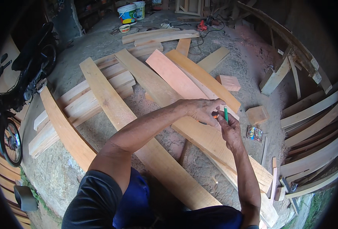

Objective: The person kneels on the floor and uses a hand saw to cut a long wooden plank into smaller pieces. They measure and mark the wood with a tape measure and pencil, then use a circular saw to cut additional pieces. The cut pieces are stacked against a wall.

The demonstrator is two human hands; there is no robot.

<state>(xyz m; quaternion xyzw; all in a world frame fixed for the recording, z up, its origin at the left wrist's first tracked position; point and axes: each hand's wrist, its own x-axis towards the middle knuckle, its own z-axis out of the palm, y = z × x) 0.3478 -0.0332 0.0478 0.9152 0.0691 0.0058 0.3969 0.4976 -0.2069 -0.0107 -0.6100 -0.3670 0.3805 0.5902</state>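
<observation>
Over the boards in front of me, both hands meet close together. My right hand (pixel 231 131) has its fingers closed round a green pencil (pixel 225 113), which stands nearly upright. Bent at the wrist, my left hand (pixel 204 110) curls round a small black and orange object (pixel 214 114), mostly hidden by the fingers. Beneath the hands lies a long light-brown board (pixel 224 138) running from far left to near right. A pinkish board (pixel 174 76) and an orange-brown board (pixel 203 78) lie just beyond it.
Another long board (pixel 109 97) crosses at my left, over stacked timber (pixel 81 108). A motorcycle (pixel 14 87) stands at far left. Wood blocks (pixel 229 83) and a small packet (pixel 254 133) lie right. Planks (pixel 314 152) line the right side; buckets (pixel 127 14) and a red tool (pixel 202 26) are at the back.
</observation>
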